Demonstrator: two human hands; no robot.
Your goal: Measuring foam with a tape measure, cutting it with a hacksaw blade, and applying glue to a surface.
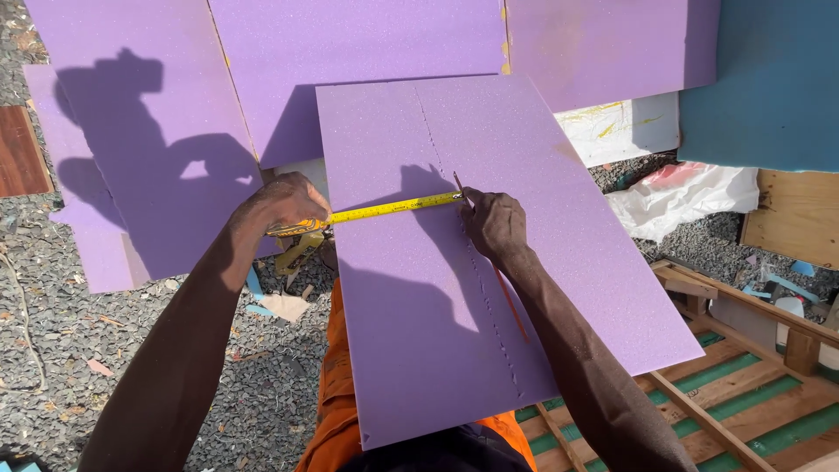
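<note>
Harsh sunlight, crisp dark shadows, perhaps slight edge distortion.

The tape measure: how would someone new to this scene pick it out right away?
Find the big purple foam board lying across the person's lap. A narrow strip runs across it from the left hand to the right hand: the tape measure, the only bright yellow band on the purple.

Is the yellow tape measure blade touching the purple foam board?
Touching. In the head view the yellow tape measure blade lies flat across the purple foam board, held at the board's left edge by the left hand and at its tip by the right hand.
</note>
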